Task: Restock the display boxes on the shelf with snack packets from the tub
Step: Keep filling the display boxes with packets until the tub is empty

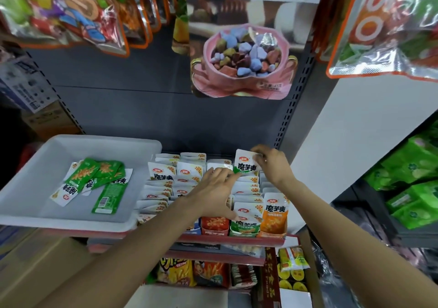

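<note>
Over the green display box (pixel 244 228) on the shelf, the right hand (pixel 272 165) pinches a green packet (pixel 245 165) upright; the left hand (pixel 213 189), fingers spread, parts the row. Slide it straight into the gap. More packets lie in the tub (pixel 28 189).

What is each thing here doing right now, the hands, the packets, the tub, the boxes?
Right hand: pinches an upright green packet by its top.
Left hand: fingers straight, on the packed rows.
Tub: nearly emptied, few loose packets lying flat.
Display boxes: packed with standing packets.
</note>
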Action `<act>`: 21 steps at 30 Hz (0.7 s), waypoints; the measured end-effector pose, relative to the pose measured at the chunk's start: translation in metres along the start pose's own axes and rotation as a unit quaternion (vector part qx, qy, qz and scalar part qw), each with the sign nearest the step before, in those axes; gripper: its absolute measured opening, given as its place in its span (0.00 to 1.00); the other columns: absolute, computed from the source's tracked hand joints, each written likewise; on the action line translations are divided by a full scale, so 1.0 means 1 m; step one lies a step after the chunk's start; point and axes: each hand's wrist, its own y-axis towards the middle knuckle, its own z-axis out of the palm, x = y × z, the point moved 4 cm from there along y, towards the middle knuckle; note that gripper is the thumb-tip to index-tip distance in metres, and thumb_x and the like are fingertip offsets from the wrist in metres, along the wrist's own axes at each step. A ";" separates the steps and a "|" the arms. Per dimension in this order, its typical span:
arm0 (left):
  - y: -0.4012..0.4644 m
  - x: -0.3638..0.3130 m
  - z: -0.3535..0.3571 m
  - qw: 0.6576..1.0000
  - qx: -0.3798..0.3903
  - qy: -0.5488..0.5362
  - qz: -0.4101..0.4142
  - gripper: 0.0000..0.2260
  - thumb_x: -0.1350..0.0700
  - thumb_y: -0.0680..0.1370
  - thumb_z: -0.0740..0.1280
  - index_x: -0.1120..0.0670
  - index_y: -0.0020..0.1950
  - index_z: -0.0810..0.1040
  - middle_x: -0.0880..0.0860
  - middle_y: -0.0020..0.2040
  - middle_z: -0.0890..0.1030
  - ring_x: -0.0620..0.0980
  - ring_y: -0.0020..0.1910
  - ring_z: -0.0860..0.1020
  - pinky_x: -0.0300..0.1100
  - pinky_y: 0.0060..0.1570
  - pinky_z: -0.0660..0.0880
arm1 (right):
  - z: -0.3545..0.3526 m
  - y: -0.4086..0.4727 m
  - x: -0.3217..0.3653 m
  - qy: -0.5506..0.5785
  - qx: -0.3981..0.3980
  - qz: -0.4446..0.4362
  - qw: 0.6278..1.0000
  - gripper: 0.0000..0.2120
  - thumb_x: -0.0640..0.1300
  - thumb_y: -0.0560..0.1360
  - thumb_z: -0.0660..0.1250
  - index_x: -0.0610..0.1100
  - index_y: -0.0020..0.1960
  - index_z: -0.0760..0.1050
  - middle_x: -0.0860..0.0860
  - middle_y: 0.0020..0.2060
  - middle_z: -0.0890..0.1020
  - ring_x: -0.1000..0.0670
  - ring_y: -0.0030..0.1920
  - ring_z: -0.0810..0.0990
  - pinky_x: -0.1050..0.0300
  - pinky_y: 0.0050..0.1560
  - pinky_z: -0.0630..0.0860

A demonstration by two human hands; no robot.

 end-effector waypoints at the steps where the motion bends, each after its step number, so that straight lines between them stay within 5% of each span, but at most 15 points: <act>1: 0.000 0.001 0.000 1.000 -0.001 -0.004 0.000 0.47 0.37 0.68 0.70 0.52 0.77 0.48 0.52 0.72 0.58 0.52 0.71 0.55 0.48 0.72 0.51 | -0.001 0.000 0.001 0.012 -0.014 -0.006 1.000 0.11 0.36 0.79 0.59 0.40 0.56 0.78 0.45 0.52 0.83 0.44 0.51 0.81 0.63 0.47 0.69; 8: -0.003 -0.001 -0.001 1.000 -0.005 -0.013 -0.011 0.46 0.38 0.69 0.69 0.53 0.77 0.48 0.52 0.73 0.56 0.53 0.72 0.54 0.48 0.73 0.51 | 0.008 -0.003 0.006 -0.074 0.026 -0.004 0.997 0.13 0.36 0.79 0.58 0.45 0.57 0.79 0.44 0.51 0.83 0.42 0.50 0.81 0.53 0.50 0.77; 13: -0.004 0.000 -0.001 1.000 -0.004 -0.021 -0.007 0.48 0.37 0.68 0.70 0.54 0.77 0.46 0.53 0.75 0.54 0.54 0.73 0.52 0.49 0.74 0.50 | 0.008 -0.001 0.013 -0.101 0.088 0.021 0.991 0.14 0.39 0.79 0.60 0.45 0.62 0.77 0.44 0.56 0.81 0.42 0.54 0.79 0.53 0.55 0.74; 16: -0.014 0.007 -0.004 0.998 -0.007 -0.056 0.004 0.47 0.38 0.69 0.70 0.52 0.77 0.47 0.51 0.76 0.51 0.51 0.74 0.49 0.48 0.74 0.48 | 0.006 -0.005 0.030 -0.080 0.052 0.002 0.995 0.15 0.40 0.79 0.60 0.45 0.64 0.75 0.44 0.61 0.77 0.43 0.61 0.74 0.55 0.59 0.70; 21: -0.054 0.046 -0.033 0.967 -0.188 -0.172 -0.008 0.20 0.51 0.77 0.63 0.51 0.69 0.69 0.49 0.67 0.69 0.47 0.68 0.63 0.43 0.67 0.60 | 0.019 -0.008 0.094 0.024 0.024 -0.051 0.998 0.15 0.34 0.76 0.61 0.41 0.60 0.78 0.44 0.58 0.79 0.45 0.58 0.76 0.64 0.57 0.66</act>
